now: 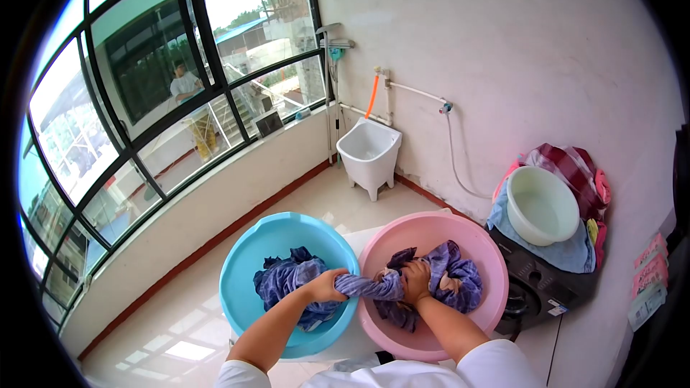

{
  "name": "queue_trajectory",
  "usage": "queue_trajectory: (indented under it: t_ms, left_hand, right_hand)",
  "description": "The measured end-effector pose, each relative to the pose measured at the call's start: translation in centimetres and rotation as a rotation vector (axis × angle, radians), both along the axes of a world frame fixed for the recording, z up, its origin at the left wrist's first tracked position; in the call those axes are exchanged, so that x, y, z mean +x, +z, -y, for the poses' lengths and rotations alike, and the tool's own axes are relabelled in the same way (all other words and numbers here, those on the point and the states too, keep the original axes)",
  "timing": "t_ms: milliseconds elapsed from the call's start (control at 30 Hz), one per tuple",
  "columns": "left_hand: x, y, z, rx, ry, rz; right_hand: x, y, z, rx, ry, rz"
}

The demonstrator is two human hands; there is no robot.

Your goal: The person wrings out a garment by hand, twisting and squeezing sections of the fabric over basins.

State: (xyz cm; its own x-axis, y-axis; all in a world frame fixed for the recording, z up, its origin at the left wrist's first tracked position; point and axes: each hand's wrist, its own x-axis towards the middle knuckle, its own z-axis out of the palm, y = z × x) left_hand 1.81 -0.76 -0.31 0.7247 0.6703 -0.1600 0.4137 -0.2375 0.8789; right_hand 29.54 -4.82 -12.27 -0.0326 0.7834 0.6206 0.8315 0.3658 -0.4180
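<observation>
A twisted purple cloth [370,287] stretches across the touching rims of a blue basin [241,262] and a pink basin [492,266]. My left hand [327,286] is wrapped round it over the right side of the blue basin. Inside the pink basin, my right hand [415,282] grips the cloth, its fingers partly bent over the folds. One bunched end lies in the blue basin, and more purple fabric with beige patches rests in the pink one beside my right hand.
A black washing machine [543,276] at the right bears a pale green basin [539,197], a blue towel [578,250] and red checked fabric [564,165]. A white mop sink [370,147] stands by the wall. Windows [144,72] line the left.
</observation>
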Motion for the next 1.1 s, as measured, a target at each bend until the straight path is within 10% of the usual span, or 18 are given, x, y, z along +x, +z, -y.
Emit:
queue_trajectory:
  t_ms: [1100]
  left_hand:
    - [0.0,-0.3,-0.5,-0.016,0.007,-0.016]
  right_hand:
    - [0.3,0.4,-0.4,-0.016,0.008,-0.001]
